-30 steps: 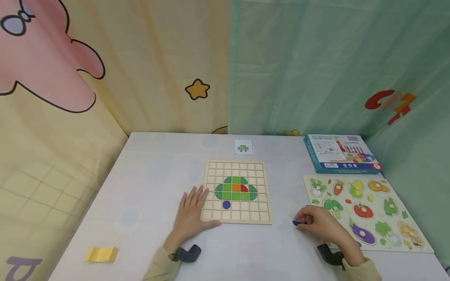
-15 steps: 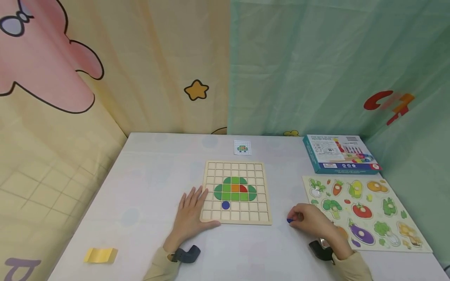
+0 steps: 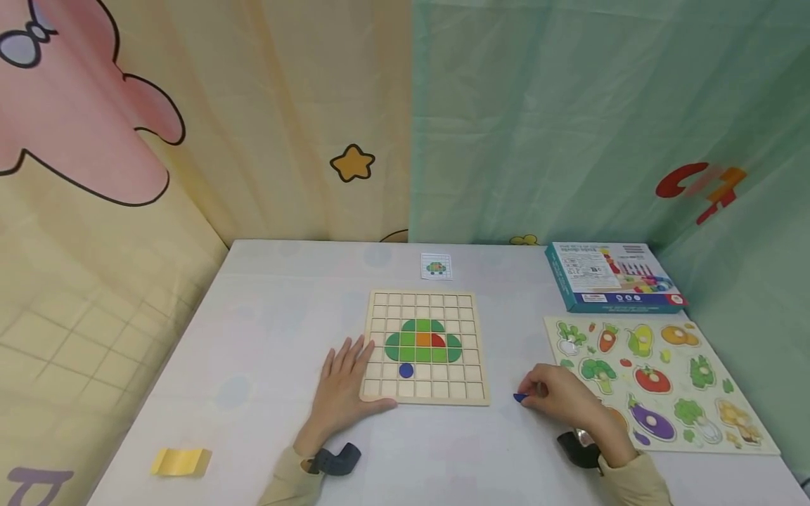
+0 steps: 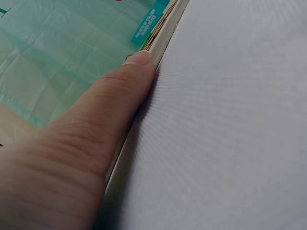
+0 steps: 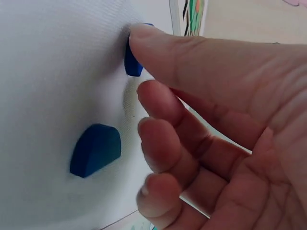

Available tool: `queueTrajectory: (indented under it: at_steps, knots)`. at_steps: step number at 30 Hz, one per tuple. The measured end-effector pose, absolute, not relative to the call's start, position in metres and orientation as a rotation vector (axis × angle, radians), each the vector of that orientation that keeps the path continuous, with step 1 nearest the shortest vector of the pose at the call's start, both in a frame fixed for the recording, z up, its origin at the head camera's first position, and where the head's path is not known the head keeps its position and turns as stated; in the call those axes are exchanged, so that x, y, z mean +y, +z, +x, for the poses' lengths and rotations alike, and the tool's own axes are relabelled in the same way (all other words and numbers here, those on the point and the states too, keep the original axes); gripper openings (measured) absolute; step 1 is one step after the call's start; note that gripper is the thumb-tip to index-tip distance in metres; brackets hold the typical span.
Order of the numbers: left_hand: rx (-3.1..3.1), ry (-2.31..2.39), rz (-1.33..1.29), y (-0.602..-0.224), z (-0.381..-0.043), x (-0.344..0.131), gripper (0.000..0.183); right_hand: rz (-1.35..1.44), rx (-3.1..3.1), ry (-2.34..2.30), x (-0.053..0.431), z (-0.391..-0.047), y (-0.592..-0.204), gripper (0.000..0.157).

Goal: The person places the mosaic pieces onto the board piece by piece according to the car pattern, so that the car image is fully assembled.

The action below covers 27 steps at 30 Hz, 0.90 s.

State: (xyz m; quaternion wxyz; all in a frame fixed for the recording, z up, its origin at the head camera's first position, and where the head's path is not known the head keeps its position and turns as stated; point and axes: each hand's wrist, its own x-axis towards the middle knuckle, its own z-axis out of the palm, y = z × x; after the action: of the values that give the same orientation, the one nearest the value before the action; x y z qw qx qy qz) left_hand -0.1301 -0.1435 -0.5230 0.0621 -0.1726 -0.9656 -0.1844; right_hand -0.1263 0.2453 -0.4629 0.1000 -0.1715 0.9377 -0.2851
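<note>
My left hand [image 3: 342,385] lies with spread fingers against the left side and lower left corner of a wooden grid board [image 3: 458,388]. In the left wrist view, the thumb [image 4: 112,98] touches the board's edge. The board bears a green shape with orange and red squares, plus a blue disc [image 3: 406,370] below it. Right of the board, my right hand [image 3: 560,399] pinches a small blue piece [image 5: 133,62] between thumb and fingers, just over the table. A second blue piece [image 5: 96,149], with one curved side, lies on the white surface beside the fingers.
Behind the board lies a small picture card [image 3: 436,256]. A vegetable puzzle board [image 3: 680,383] sits partly under my right forearm, with a toy box [image 3: 616,277] beyond it. A yellow folded piece [image 3: 181,462] is at the front left. Curtains enclose the table.
My right hand has moved a little left, toward the board, with the blue piece in its fingers. The left hand stays in place on the board.
</note>
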Motion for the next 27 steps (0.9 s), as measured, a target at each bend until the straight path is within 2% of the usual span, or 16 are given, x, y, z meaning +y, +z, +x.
queueTrajectory:
  at_steps: [7, 22, 27]
  knots:
    - [-2.903, -0.551, -0.534, -0.523, -0.13, -0.144, 0.111, -0.55, 2.751, -0.851, 0.238, -0.125, -0.462, 0.02]
    - [-2.925, -0.546, -0.518, -0.523, -0.13, -0.144, 0.11, -0.774, 2.784, -0.908, 0.222, -0.131, -0.47, 0.018]
    - [-2.929, -0.541, -0.516, -0.522, -0.13, -0.144, 0.11, -0.759, 2.817, -1.004, 0.21, -0.136, -0.47, 0.019]
